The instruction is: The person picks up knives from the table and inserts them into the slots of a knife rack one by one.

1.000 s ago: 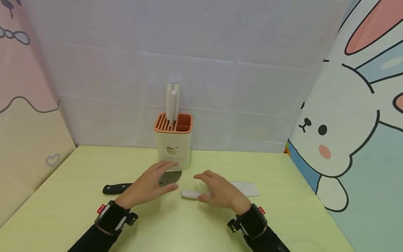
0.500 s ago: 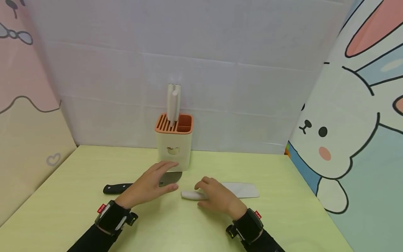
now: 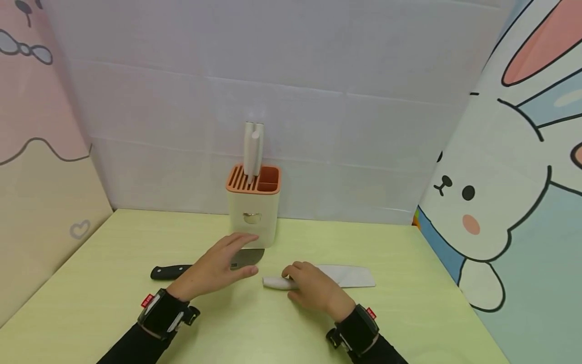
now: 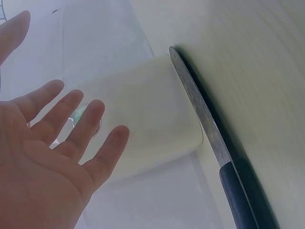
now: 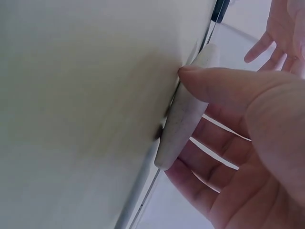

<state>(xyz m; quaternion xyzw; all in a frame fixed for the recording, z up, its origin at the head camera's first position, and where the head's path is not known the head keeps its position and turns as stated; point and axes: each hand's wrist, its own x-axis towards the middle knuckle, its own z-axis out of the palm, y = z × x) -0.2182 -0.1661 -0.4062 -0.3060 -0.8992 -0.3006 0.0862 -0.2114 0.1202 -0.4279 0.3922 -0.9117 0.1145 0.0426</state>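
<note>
A white-handled cleaver (image 3: 352,276) lies flat on the table, handle to the left and broad pale blade to the right. My right hand (image 3: 316,289) holds its handle (image 5: 183,119), thumb on one side and curled fingers on the other in the right wrist view. My left hand (image 3: 215,268) hovers with spread, relaxed fingers over a black-handled knife (image 3: 169,272), hiding its middle. That knife lies with its wide grey blade (image 4: 202,114) close to the foot of a cream knife block (image 3: 252,210). Nothing is in the left hand.
Several white handles (image 3: 253,149) stand upright in the block's slotted orange top (image 3: 238,180), beside its square compartments (image 3: 269,177). A white sheet (image 3: 182,101) hangs behind the pale yellow table (image 3: 254,333). Cartoon-printed panels (image 3: 482,202) flank it on both sides.
My right hand has lowered onto the white cleaver's handle, and its fingers have curled round it. The left hand stays in place, and the view has shifted slightly.
</note>
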